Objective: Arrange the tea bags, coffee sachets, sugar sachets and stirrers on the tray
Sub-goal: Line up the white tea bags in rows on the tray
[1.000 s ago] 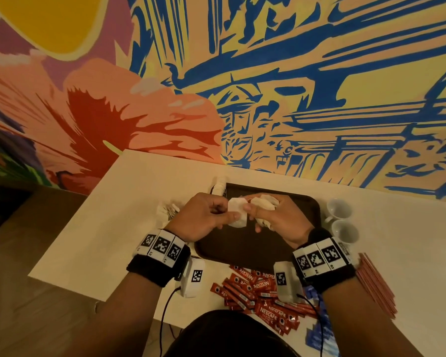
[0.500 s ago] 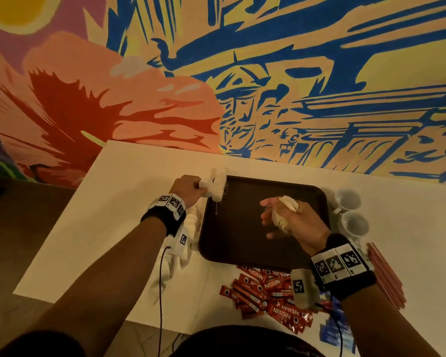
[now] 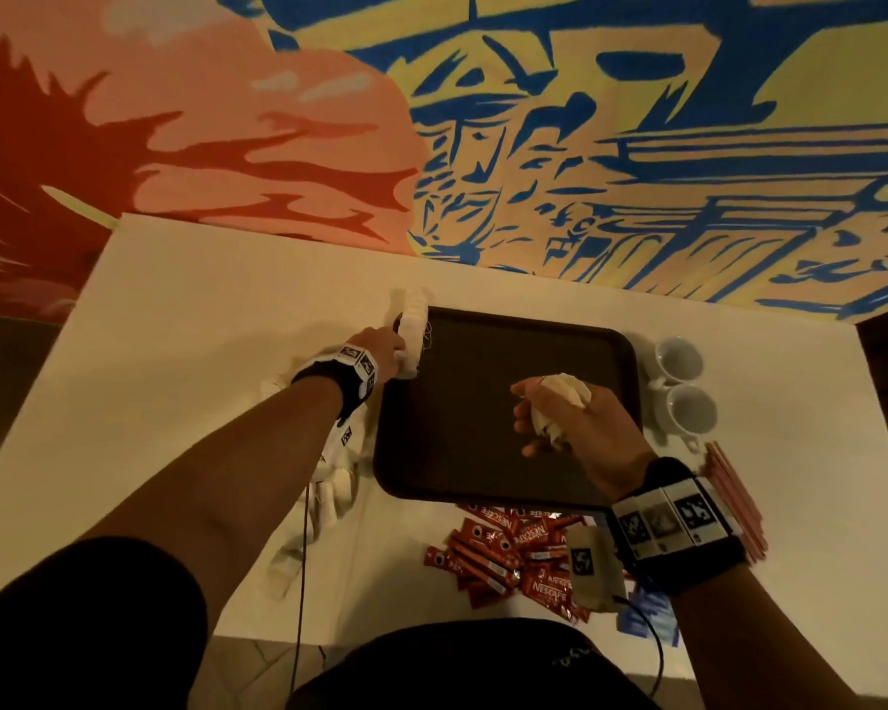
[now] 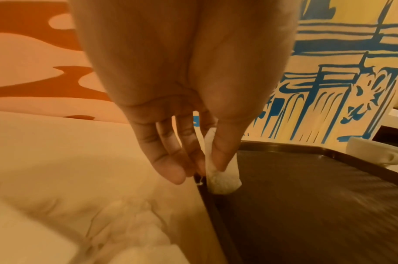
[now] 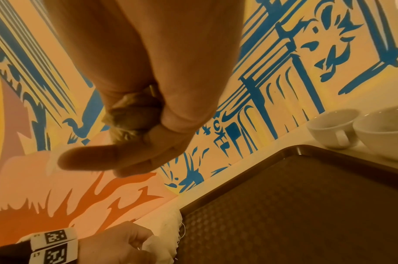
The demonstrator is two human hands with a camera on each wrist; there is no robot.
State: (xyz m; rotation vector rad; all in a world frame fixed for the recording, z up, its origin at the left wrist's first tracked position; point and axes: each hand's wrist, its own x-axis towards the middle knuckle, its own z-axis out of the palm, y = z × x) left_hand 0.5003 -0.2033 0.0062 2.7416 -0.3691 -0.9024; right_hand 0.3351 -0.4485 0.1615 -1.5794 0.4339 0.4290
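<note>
A dark brown tray lies on the white table. My left hand pinches a white tea bag between thumb and fingers at the tray's far left edge; in the left wrist view the tea bag touches the tray rim. My right hand hovers over the tray's right half, gripping a bunch of white tea bags, also seen as a crumpled bunch in the right wrist view. Red coffee sachets lie piled in front of the tray. Pink stirrers lie to the right.
Two white cups stand just right of the tray. More white tea bags lie on the table under my left forearm. Blue sachets peek out near the front edge. A painted wall backs the table.
My hands parted over the tray. The left hand carried one tea bag to the tray's far left edge and lowered it there. The right hand kept its bunch over the tray.
</note>
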